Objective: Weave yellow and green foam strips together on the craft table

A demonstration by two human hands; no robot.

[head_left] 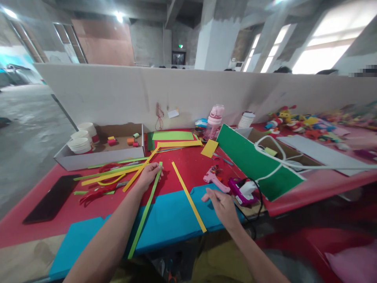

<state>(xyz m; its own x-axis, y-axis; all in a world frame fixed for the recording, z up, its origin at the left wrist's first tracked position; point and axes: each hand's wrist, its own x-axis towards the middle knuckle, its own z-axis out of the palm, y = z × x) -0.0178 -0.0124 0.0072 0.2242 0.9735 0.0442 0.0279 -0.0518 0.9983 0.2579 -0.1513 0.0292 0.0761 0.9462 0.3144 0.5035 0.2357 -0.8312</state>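
1. Green paper strip [145, 214] runs from centre frame down toward lower left, lying across the red sheet [188, 165] and the blue sheet [167, 220].
2. My left hand [150, 175] rests on the strip's upper end, fingers curled loosely over it; I cannot tell whether it is pinched or only pressed flat.
3. My right hand [222, 204] hovers open at centre right, palm down over the blue sheet's edge, holding nothing.
4. Yellow strip [188, 196] lies just right of the green one, apart from it.
5. Judgement: keep light pressure, slide flat, avoid creasing.
6. Pink glue gun [213, 177] sits near my right hand; more strips [112, 175] lie at left.
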